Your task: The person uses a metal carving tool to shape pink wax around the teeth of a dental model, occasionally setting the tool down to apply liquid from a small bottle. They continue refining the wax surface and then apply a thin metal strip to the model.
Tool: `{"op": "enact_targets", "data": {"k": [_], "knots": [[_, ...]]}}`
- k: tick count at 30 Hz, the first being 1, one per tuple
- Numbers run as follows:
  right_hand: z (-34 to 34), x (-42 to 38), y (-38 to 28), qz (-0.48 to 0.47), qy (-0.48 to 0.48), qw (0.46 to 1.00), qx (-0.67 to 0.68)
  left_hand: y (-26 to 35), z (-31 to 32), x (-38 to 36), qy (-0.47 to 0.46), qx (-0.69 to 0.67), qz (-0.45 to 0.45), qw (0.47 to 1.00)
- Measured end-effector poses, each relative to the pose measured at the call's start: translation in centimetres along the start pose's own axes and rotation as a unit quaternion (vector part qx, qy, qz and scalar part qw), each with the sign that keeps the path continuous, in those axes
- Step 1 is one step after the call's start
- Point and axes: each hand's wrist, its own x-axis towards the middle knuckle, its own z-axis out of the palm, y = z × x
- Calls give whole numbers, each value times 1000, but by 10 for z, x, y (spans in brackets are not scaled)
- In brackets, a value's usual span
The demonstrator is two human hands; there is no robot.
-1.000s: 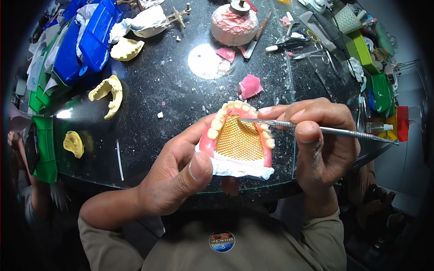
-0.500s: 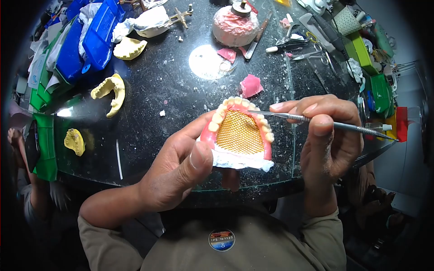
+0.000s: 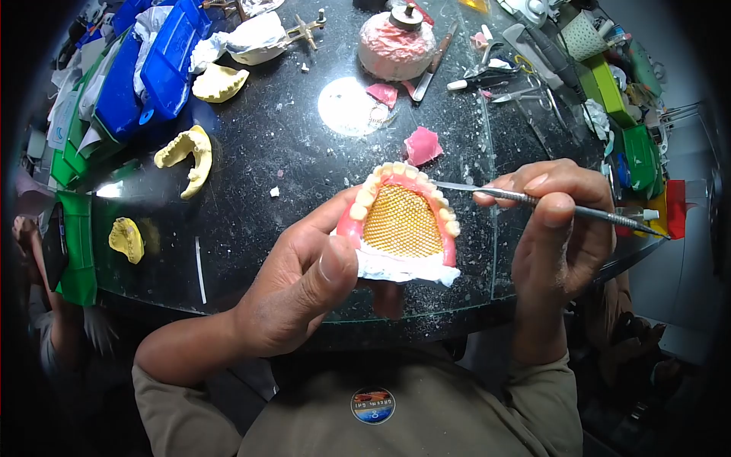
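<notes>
Head view: left hand (image 3: 301, 286) grips the denture (image 3: 402, 228) above the tabletop (image 3: 266, 152) edge; right hand (image 3: 560, 228) pinches a metal tool (image 3: 533, 201), tip at the teeth.

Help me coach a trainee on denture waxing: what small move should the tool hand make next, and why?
Probably ease the metal tool tip back left onto the pink gum by the teeth: the right hand holds it just off the denture, which the left hand grips steady.
</notes>
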Motion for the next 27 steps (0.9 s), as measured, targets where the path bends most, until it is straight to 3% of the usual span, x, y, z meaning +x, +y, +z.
{"op": "enact_targets", "data": {"k": [14, 19, 21, 23, 27], "knots": [[-2, 0, -1, -7, -1, 1000, -9, 0, 1, -1, 22, -10, -10, 1000], [-50, -7, -8, -95, 132, 986, -31, -9, 2, -1, 61, -60, 20, 996], [-80, -33, -8, -26, 211, 974, -84, -8, -7, -2, 12, -90, 17, 996], [-99, -63, -1, 54, 289, 950, -102, -16, 0, -2, 62, -118, 40, 990], [-119, -106, 5, 131, 318, 924, -164, -27, -1, 0, 61, -119, 73, 988]]}}
